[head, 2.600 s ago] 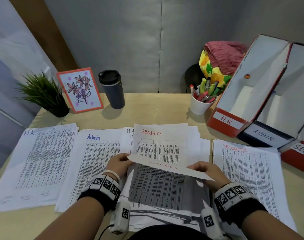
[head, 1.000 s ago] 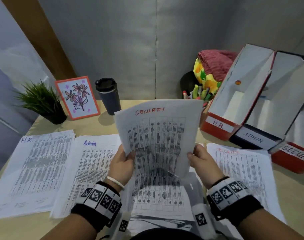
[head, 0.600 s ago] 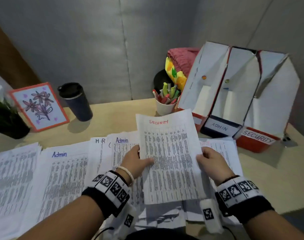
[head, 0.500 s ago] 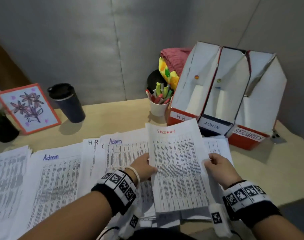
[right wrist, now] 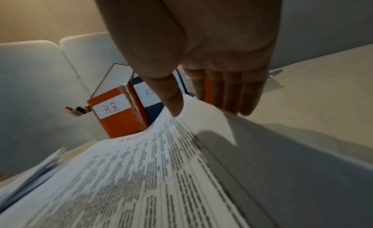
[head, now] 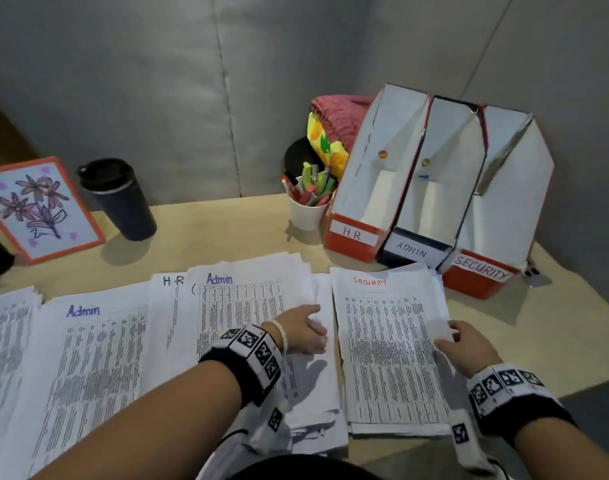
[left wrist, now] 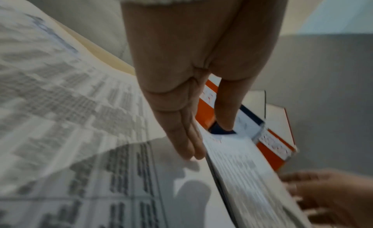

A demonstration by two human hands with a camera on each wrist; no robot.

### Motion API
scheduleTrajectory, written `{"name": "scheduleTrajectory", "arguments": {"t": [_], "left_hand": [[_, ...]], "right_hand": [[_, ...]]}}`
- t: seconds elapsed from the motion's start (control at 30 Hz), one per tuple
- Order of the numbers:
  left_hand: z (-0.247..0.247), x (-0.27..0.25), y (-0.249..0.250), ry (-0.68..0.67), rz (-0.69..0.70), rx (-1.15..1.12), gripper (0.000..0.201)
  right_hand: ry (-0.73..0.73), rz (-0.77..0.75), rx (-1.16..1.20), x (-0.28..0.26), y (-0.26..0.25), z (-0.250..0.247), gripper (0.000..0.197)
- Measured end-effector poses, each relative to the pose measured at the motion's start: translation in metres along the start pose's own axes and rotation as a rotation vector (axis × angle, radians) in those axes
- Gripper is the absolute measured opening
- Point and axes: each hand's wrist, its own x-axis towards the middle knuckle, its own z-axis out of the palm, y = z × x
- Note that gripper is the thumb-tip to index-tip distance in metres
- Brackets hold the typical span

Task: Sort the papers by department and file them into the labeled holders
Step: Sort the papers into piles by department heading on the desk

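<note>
A sheet headed SECURITY [head: 389, 344] lies on top of the Security pile at the right, just in front of the holders. My right hand [head: 458, 341] pinches its raised right edge, thumb on top and fingers [right wrist: 232, 102] under the edge. My left hand [head: 310, 327] is over the middle pile, topped by an Admin sheet [head: 247, 306], fingers [left wrist: 187, 135] straight and holding nothing. Three holders stand at the back right: H.R [head: 355, 233], ADMIN [head: 412, 252], SECURITY [head: 479, 268]. No papers show inside them.
Another Admin pile [head: 95, 358] and a further pile [head: 5, 341] lie to the left. Behind stand a pen cup [head: 308, 209], a dark tumbler [head: 119, 199] and a flower card [head: 36, 209]. The table's right edge [head: 573, 355] is close to the Security pile.
Both hands lifted the Security sheet off the middle pile and carried it right onto the Security pile. My left hand has let go; an Admin sheet now tops the middle pile.
</note>
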Motion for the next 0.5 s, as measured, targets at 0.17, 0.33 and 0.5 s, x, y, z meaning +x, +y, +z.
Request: {"name": "scheduleTrajectory", "arguments": {"t": [0.17,0.33,0.5], "left_hand": [[-0.074,-0.05,-0.029,0.328,0.002,-0.044,0.04],[-0.128,-0.087,-0.082,0.778,-0.162,0.007,0.038],[-0.128,-0.088,-0.107,0.798,-0.239,0.044,0.04]], "right_hand": [[0.207,-0.173,-0.153,-0.016,-0.035,0.006,0.053],[-0.082,-0.401,-0.003,-0.043,-0.101,0.065,0.03],[-0.277,-0.293,0.011,-0.049,-0.149,0.114,0.035]]}}
